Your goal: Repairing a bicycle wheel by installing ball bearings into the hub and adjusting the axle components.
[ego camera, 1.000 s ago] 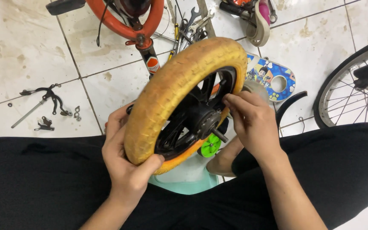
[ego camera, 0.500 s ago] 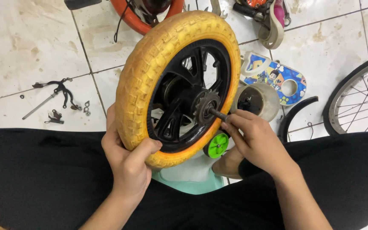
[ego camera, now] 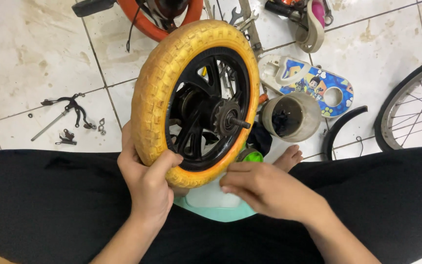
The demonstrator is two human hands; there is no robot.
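A small bicycle wheel with a yellow tyre stands upright above the lap. The left hand grips its near rim; the right hand, loosely curled and holding nothing, hovers just right of it.

Floor: pale square tiles, stained, dark grout lines. Loose metal brake parts lie at left. Clear plastic jar near centre, blue cartoon-print chain guard beside it. Spoked bike wheel at right edge. Light even.
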